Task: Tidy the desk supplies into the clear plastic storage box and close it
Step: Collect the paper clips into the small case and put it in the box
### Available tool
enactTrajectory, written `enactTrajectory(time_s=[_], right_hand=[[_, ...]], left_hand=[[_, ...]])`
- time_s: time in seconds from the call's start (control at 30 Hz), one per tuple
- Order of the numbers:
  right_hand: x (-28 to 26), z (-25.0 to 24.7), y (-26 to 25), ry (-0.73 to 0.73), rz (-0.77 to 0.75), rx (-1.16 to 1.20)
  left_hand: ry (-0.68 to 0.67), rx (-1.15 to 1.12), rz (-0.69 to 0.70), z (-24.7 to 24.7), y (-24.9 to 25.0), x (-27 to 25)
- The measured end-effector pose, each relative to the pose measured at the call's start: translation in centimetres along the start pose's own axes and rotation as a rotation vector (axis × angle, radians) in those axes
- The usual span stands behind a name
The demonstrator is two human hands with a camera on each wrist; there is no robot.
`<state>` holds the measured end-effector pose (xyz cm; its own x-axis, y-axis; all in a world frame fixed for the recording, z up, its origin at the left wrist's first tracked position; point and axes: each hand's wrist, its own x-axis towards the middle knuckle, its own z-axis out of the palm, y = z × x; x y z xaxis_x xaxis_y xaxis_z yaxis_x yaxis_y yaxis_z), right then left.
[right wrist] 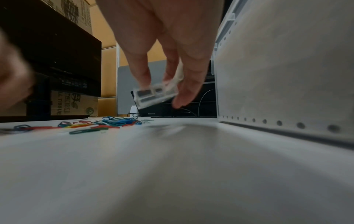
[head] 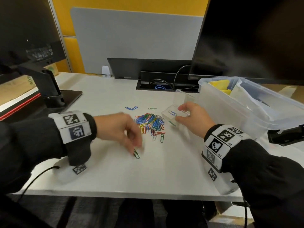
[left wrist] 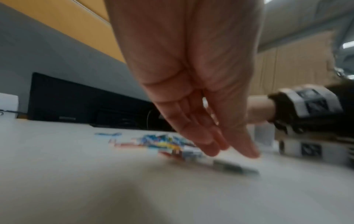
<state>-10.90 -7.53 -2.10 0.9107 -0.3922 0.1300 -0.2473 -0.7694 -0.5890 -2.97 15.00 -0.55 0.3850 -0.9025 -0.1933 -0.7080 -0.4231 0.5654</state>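
A pile of coloured paper clips (head: pixel 149 123) (left wrist: pixel 162 141) (right wrist: pixel 107 122) lies mid-desk. A lone green clip (head: pixel 136 154) (left wrist: pixel 235 167) lies nearer me. My left hand (head: pixel 137 146) (left wrist: pixel 229 150) reaches down over it with straight fingers, the tips just above it. My right hand (head: pixel 180 113) (right wrist: pixel 161 92) pinches a small clear clip case (head: pixel 171 115) (right wrist: pixel 153 95), its lid up and a blue clip inside, held off the desk just right of the pile. The large clear storage box (head: pixel 212 99) (right wrist: pixel 277 75) stands open at the right, with yellow pads and papers inside.
A monitor stand (head: pixel 49 89) occupies the left rear, and a dark monitor (head: pixel 255 38) hangs above the storage box. A cable slot (head: pixel 164 87) runs along the back. A black object (head: pixel 286 135) sits at the right edge. A few stray clips (head: pixel 131 108) lie behind the pile.
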Motion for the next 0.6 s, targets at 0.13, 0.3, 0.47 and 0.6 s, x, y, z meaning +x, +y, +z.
enactTrajectory(time_s=[0.13,0.3,0.47,0.6], right_hand=[[0.6,0.1,0.2,0.003,0.019,-0.035],[1.6,-0.1,0.7,0.034,0.076,-0.059],[2.5,-0.3,0.8,-0.002,0.118,-0.081],[3.1,-0.4,0.7,-0.044,0.130,-0.104]], left_hand=[[-0.011,0.114,-0.005,1.4,-0.9,1.7],[0.346,0.233,-0.019,-0.4,-0.6,4.5],[0.245,0.414,-0.454,-2.4,-3.5,6.3],[0.027,0.322,-0.511,-2.3,-2.7,7.0]])
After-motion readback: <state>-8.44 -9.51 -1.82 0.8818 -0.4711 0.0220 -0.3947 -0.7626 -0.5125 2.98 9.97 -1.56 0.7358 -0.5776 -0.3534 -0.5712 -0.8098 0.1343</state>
